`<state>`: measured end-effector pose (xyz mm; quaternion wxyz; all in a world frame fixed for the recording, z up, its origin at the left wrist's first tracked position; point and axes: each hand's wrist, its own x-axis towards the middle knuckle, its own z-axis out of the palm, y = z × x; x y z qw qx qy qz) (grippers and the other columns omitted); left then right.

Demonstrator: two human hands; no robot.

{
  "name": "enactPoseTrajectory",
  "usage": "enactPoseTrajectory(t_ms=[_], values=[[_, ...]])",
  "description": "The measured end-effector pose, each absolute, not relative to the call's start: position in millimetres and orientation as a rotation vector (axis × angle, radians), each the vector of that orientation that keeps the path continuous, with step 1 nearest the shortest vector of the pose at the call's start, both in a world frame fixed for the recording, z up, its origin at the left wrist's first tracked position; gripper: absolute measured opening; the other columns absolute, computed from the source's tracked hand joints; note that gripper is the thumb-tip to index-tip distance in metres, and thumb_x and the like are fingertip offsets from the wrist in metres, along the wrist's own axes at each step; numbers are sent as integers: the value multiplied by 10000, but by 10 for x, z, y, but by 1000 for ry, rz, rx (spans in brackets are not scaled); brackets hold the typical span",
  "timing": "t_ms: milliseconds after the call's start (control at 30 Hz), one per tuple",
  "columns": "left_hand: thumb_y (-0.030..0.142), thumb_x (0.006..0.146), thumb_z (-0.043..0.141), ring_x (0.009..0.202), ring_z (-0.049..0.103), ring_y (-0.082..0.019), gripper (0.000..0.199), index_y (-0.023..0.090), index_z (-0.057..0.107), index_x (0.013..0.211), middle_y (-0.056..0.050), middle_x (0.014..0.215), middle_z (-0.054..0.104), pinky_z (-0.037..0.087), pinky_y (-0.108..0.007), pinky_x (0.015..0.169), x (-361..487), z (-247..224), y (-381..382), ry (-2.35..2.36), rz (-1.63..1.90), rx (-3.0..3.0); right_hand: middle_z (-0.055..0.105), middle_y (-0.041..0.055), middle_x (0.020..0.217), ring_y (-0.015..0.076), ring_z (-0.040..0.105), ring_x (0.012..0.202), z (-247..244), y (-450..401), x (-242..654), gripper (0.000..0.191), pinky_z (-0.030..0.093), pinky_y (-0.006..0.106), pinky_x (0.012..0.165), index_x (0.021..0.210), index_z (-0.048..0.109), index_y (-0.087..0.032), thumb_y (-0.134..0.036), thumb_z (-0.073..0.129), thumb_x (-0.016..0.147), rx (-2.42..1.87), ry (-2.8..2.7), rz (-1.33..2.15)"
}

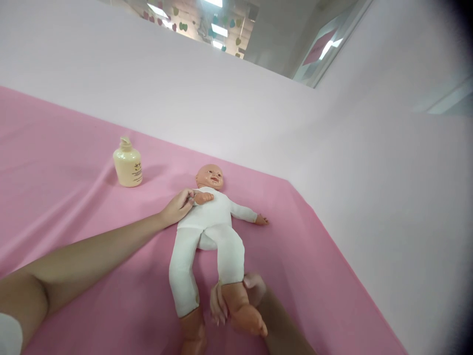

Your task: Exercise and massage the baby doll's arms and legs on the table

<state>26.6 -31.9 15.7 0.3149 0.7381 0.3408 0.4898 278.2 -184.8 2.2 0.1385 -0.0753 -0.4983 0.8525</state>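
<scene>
A baby doll (211, 214) with a white cloth body and bare plastic head, hands and feet lies on its back, head away from me. My left hand (178, 206) is closed around the doll's arm on the left side, by the wrist, and the doll's small hand (204, 197) rests over its chest. From beneath, my right hand (254, 287) wraps the doll's lower leg near the ankle, on the right; fingers show on one side, the thumb on the other, slightly blurred. This foot (246, 315) is raised a little. The other leg (184, 276) lies straight, its foot partly cut off below.
A pink cloth (295, 246) with some folds covers the surface. On it, left of the doll, stands a cream pump bottle (127, 165). White walls (240, 108) rise behind and to the right, with a window (207, 24) at the top.
</scene>
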Motion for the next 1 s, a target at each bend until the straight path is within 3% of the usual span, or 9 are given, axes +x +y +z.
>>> enactPoseTrajectory(t_ms=[133, 300, 500, 1000], values=[[246, 899, 475, 1208, 626, -240, 68, 238, 409, 914, -139, 1269, 683, 484, -468, 1017, 272, 167, -318, 829, 1330, 2078, 569, 66, 686, 213, 578, 718, 146, -1812, 2729, 609, 494, 370, 744, 706, 670, -162, -748, 510, 744, -81, -1201, 2333], [135, 798, 510, 1189, 644, -254, 159, 231, 432, 899, -133, 1228, 699, 490, -474, 1001, 276, 145, -302, 774, 1396, 2197, 531, 38, 722, 160, 547, 693, 293, -1815, 2762, 550, 453, 297, 690, 706, 638, -144, -672, 545, 829, -408, -940, 2225], [102, 766, 516, 1198, 642, -247, 207, 236, 415, 888, -119, 1203, 708, 496, -469, 996, 288, 138, -292, 777, 1410, 2252, 578, 43, 828, 122, 543, 693, 336, -1821, 2780, 488, 373, 221, 562, 819, 639, -136, -621, 691, 790, -830, -744, 2169], [143, 734, 534, 1188, 639, -263, 181, 239, 434, 849, -115, 1193, 710, 482, -508, 1028, 296, 191, -314, 789, 1361, 2136, 544, 40, 786, 140, 577, 712, 263, -1808, 2793, 551, 450, 234, 614, 785, 615, -130, -680, 614, 805, -671, -866, 2227]])
